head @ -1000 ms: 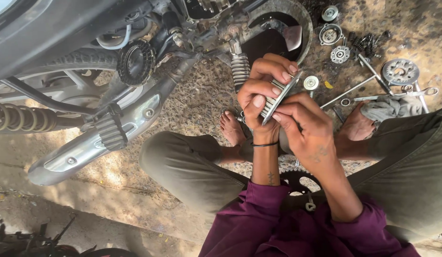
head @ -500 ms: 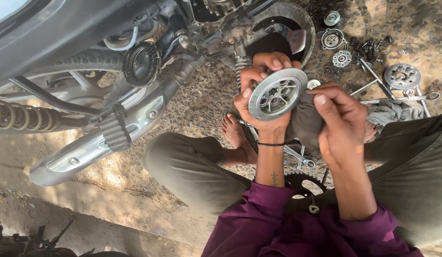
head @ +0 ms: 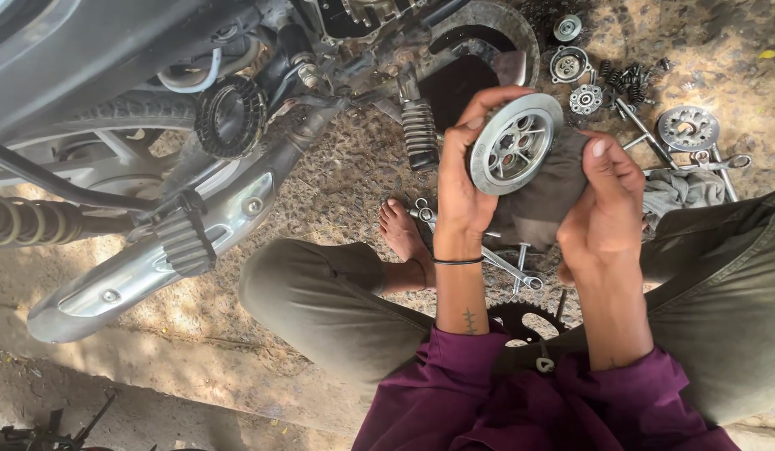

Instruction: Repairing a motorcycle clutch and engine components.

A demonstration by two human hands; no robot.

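Centre-right of frame: we hold a round slotted metal disc (head: 514, 144) up, tilted on edge. Left hand (head: 463, 188) is curled round its left rim, thumb over the top, fingers behind. Right hand (head: 606, 209) is loosely closed on a grey rag (head: 546, 196) pressed against the disc's right side. Motorcycle (head: 195, 125) fills the upper left; loose round parts (head: 686, 127) and wrenches (head: 504, 266) lie on the gravel at upper right and below the hands. Risk, we judge: one-hand rim grip, rag could snag and the disc drop onto the bare foot (head: 402, 234).
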